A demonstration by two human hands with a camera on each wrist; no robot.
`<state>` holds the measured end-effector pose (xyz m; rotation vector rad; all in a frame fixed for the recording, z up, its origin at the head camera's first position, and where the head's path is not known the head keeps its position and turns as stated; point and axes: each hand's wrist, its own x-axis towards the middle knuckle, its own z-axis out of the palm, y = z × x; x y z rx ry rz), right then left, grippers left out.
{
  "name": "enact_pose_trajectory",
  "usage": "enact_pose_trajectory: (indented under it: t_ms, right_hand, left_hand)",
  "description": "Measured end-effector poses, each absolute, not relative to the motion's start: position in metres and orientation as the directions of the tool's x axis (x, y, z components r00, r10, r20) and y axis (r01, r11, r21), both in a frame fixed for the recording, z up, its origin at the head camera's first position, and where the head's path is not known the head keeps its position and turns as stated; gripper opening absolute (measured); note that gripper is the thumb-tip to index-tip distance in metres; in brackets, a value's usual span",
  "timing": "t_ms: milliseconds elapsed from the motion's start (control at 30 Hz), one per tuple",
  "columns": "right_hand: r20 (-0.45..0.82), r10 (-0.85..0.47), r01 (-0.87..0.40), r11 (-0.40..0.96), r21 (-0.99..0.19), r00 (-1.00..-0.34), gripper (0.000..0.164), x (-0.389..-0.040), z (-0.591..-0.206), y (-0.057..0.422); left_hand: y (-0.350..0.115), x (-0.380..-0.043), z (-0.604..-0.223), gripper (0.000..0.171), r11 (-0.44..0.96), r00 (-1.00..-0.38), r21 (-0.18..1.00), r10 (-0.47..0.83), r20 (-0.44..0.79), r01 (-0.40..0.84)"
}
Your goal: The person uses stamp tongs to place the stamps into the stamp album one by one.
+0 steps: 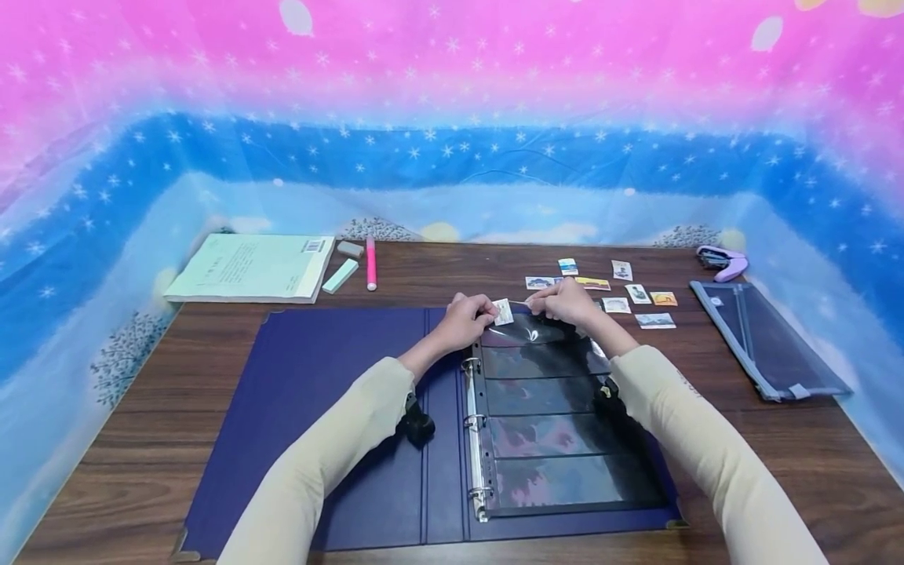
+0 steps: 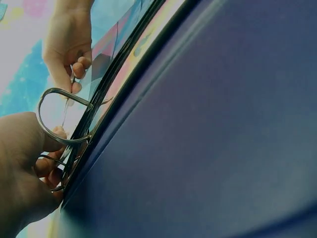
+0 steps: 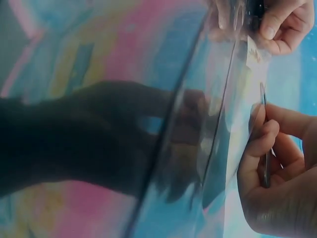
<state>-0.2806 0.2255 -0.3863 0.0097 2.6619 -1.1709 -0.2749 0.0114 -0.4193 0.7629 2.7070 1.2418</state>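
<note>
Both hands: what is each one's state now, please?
Left hand: fingers bent at the clear plastic pocket page; grip cannot be told.
Right hand: holding slim silver metal tweezers.

The head view looks forward and down from the near side, taking in the whole table [image 1: 127,439] and far backdrop [image 1: 424,149]. The left-wrist view, tilted, sits close over the binder [image 1: 318,361]; the right-wrist view, also tilted, closely faces the pocket page [image 1: 544,435]. All share the left hand [image 1: 462,322] and right hand [image 1: 565,302].

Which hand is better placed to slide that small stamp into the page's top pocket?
Probably the right hand: it holds a slim metal tool whose tip is at the stamp. The left hand appears to pinch the top edge of the page.
</note>
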Motion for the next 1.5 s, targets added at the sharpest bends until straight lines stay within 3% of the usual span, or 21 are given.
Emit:
enact_pose_trajectory:
  t_ms: [467,1500]
  right_hand:
    - [-0.291,-0.233,0.044,0.707,-0.705,-0.928,0.025,-0.294,-0.378,0.231]
    - [-0.332,-0.362,-0.043,0.731,-0.682,-0.871,0.022,-0.310,-0.373,0.239]
  left_hand:
    - [0.012,-0.278,-0.427,0.011,0.518,-0.890,0.764,0.425,0.162,0.386]
    - [0.012,-0.276,-0.432,0.010,0.457,-0.907,0.826,0.395,0.144,0.330]
